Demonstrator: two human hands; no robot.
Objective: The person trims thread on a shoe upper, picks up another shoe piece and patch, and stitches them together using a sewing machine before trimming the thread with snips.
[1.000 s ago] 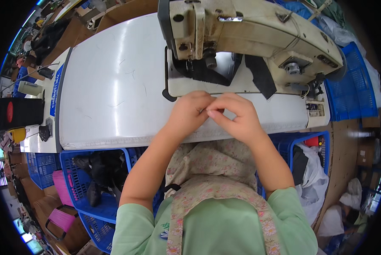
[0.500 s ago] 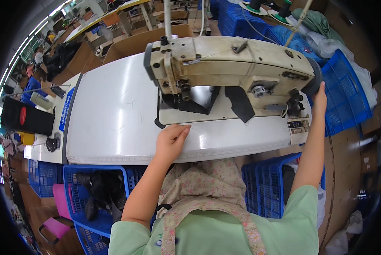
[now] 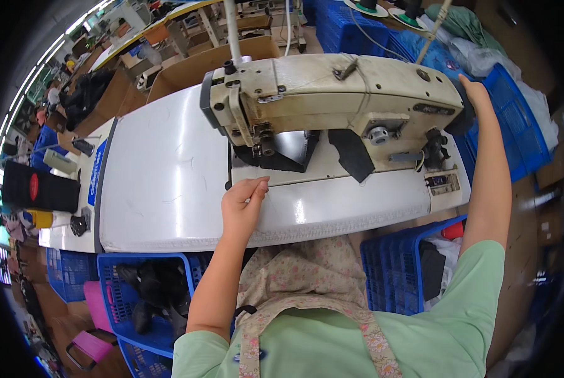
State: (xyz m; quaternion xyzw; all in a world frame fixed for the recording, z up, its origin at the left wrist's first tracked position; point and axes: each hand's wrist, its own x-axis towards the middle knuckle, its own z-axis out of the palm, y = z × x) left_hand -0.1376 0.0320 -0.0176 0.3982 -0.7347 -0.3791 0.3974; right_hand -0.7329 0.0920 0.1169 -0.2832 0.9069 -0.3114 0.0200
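Observation:
A cream-coloured sewing machine stands on a white table. My right hand is at the upper rim of its dark handwheel, with the fingers partly hidden behind the wheel. In front of the needle area, my left hand is closed in a pinch just above the table. What it holds, if anything, is too small to make out. A black fabric piece lies under the needle end of the machine. Another black piece lies flat on the bed beneath the arm.
Blue baskets stand below the table, one with black pieces at the left and another at the right. Further blue crates are beyond the handwheel. A thread stand pole rises behind the machine. A cardboard box sits behind the table.
My right hand has moved up and over the handwheel, from its near side to its top. My left hand stays pinched; the whole view has shifted slightly.

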